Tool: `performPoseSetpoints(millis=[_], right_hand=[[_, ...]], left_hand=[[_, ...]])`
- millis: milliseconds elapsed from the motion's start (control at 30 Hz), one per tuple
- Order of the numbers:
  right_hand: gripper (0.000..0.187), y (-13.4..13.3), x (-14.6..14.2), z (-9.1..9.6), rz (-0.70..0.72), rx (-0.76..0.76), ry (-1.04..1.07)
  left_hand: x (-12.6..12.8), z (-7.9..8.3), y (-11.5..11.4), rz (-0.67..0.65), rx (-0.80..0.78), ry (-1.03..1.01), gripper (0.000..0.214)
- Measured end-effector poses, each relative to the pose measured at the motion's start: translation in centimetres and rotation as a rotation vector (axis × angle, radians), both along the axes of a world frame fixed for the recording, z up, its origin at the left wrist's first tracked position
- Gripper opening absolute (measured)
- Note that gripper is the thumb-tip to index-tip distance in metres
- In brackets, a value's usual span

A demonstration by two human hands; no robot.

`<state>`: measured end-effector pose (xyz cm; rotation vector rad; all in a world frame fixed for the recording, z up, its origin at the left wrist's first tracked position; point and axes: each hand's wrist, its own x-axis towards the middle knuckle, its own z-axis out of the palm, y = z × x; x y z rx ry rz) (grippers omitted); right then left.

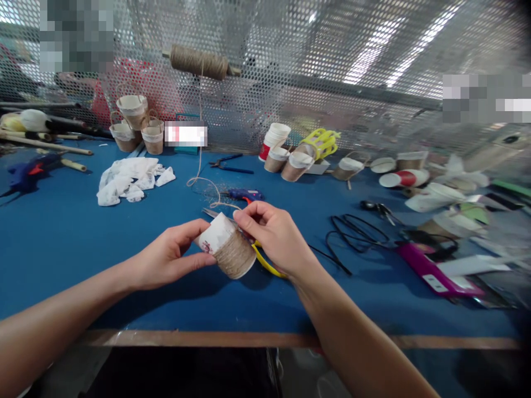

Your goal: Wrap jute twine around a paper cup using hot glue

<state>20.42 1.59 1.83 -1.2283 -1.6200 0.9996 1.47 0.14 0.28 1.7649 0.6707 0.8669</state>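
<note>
My left hand (176, 251) grips a small paper cup (234, 254) by its white end, thumb and fingers around it. The cup is tilted on its side above the blue table, and brown twine is wound round about half of its wall. With thumb and forefinger pinched, my right hand (269, 232) holds the twine (218, 193) at the cup's upper side. That strand runs back to a spool of twine (199, 62) on a rod at the mesh wall. Yellow-handled scissors (267, 262) lie behind the cup, partly hidden by my right hand.
A blue glue gun (245, 194) and pliers (232, 164) lie beyond my hands. White cloth (128, 179) and several twine-covered cups (133, 110) are at left. Stacked paper cups (274, 141), a black cable (352, 232) and a purple power strip (435, 271) are at right.
</note>
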Motion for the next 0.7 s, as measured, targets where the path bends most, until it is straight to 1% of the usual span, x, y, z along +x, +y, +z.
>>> performPoseSetpoints(millis=[200,400,600,700], right_hand=[[0.029,-0.09,-0.2,-0.31,0.013,0.031,-0.035],[0.03,-0.17,-0.37,-0.16,0.02,0.027,-0.061],[0.028,-0.18,-0.53,-0.41,0.028,-0.001,-0.082],[0.032,-0.05,-0.33,-0.52,0.04,-0.033,-0.069]], left_hand=[[-0.1,-0.18,0.15,-0.006,0.018,-0.019,0.012],[-0.14,-0.12,-0.03,-0.009,0.007,-0.019,0.013],[0.07,0.27,-0.12,0.011,-0.038,-0.012,0.011],[0.09,0.3,-0.04,0.021,-0.03,-0.015,0.01]])
